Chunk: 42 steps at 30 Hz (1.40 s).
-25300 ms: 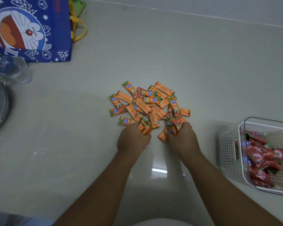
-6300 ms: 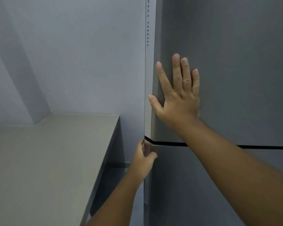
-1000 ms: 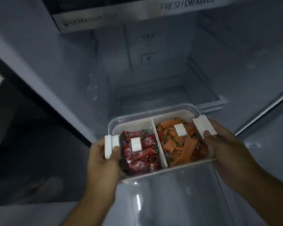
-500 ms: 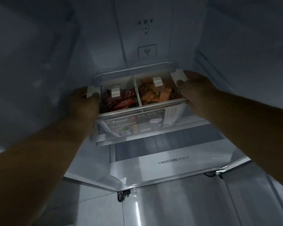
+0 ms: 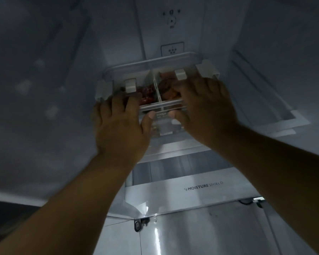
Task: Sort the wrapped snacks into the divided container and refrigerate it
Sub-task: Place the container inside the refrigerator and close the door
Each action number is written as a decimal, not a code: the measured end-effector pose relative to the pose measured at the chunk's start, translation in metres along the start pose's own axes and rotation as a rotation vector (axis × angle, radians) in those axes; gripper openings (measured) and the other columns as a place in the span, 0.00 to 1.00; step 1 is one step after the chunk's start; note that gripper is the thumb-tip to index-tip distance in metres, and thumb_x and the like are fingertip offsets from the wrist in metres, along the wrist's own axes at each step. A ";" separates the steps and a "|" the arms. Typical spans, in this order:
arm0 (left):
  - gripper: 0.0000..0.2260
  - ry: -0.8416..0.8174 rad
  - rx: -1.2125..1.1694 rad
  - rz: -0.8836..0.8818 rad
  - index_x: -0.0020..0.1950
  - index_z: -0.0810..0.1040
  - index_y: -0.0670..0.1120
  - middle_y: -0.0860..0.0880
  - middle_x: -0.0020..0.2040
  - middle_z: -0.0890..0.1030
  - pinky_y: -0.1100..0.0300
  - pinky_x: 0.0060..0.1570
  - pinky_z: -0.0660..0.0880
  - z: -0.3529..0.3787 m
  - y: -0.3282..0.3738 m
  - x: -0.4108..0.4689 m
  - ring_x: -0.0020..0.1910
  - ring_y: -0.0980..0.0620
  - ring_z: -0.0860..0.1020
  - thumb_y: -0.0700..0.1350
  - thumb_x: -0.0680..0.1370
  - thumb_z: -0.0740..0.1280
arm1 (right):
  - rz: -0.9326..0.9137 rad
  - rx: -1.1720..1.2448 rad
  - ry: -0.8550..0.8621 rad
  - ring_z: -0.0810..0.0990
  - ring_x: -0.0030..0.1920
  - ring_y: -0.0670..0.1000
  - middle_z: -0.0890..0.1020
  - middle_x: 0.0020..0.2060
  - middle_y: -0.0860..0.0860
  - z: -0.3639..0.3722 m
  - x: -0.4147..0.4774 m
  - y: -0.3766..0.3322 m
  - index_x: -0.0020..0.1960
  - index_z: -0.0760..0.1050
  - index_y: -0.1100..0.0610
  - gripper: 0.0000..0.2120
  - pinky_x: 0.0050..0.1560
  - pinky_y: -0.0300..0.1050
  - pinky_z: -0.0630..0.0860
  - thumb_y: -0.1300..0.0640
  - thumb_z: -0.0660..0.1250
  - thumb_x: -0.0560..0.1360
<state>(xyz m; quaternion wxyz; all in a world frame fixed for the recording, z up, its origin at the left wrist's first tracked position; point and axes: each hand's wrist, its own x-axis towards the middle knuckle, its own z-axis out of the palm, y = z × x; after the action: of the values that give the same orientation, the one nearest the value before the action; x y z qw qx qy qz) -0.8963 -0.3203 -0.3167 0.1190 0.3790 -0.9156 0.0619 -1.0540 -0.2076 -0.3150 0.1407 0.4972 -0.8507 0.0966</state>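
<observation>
The divided container, clear with a lid and white clips, sits deep on a shelf inside the fridge. Red wrapped snacks fill its left compartment and orange wrapped snacks its right one. My left hand clasps the container's front left, fingers over the lid and thumb on the front wall. My right hand clasps the front right the same way. Both hands hide much of the lid and front label.
The glass shelf under the container runs toward me. Below it is a drawer front marked MOISTURE SHIELD. The fridge's back wall with a vent is close behind the container. Ribbed side walls close in on both sides.
The container has gone further back on the shelf. My hands have shifted from its two side ends to its front edge.
</observation>
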 end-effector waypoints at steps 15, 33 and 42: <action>0.34 -0.087 -0.127 -0.030 0.78 0.63 0.53 0.42 0.77 0.66 0.40 0.77 0.51 0.008 -0.014 0.058 0.76 0.38 0.62 0.67 0.76 0.56 | -0.010 0.041 -0.024 0.66 0.71 0.60 0.70 0.71 0.56 0.016 0.051 0.003 0.72 0.67 0.53 0.31 0.73 0.56 0.58 0.39 0.64 0.74; 0.36 -0.033 -0.542 0.569 0.83 0.54 0.50 0.54 0.83 0.55 0.59 0.77 0.34 -0.258 0.103 -0.181 0.82 0.54 0.48 0.67 0.79 0.45 | 0.430 -0.027 -0.080 0.47 0.80 0.48 0.57 0.79 0.46 -0.321 -0.269 0.004 0.80 0.56 0.49 0.31 0.77 0.49 0.38 0.38 0.55 0.80; 0.31 -0.004 -0.936 0.958 0.82 0.58 0.51 0.56 0.81 0.59 0.59 0.79 0.39 -0.466 0.244 -0.287 0.82 0.56 0.49 0.65 0.82 0.48 | 0.764 -0.277 0.126 0.48 0.80 0.49 0.57 0.79 0.47 -0.603 -0.432 -0.008 0.79 0.57 0.50 0.36 0.78 0.51 0.44 0.34 0.51 0.76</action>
<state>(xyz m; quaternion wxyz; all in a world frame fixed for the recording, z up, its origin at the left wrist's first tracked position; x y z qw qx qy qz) -0.7934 0.1413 0.0509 0.2287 -0.1608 -0.9132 -0.2964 -0.7594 0.3260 0.1077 0.2123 0.1151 -0.9687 0.0569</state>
